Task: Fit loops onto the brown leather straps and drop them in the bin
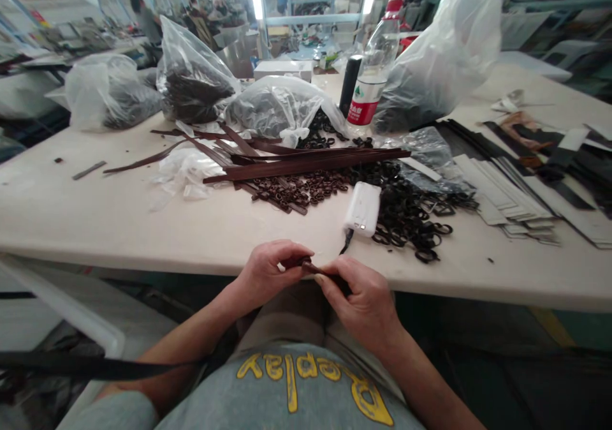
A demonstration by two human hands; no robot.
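Observation:
My left hand (268, 272) and my right hand (363, 302) meet over my lap at the table's front edge. Both pinch the end of a dark brown strap (310, 266), fingers closed around it. The strap's long tail (95, 366) runs down and off to the left below my left arm. A small loop may sit on the strap between my fingers, but it is too hidden to tell. On the table (95, 213) just beyond my hands lie a pile of brown loops (296, 191) and a larger pile of black loops (411, 213).
A bundle of long brown straps (306, 162) lies across the table's middle. A white power bank (363, 208) with a cable sits near the front. Plastic bags (191, 79) of parts, a water bottle (373, 79) and a black cylinder (350, 84) stand behind. Grey strips (507, 194) are stacked at right.

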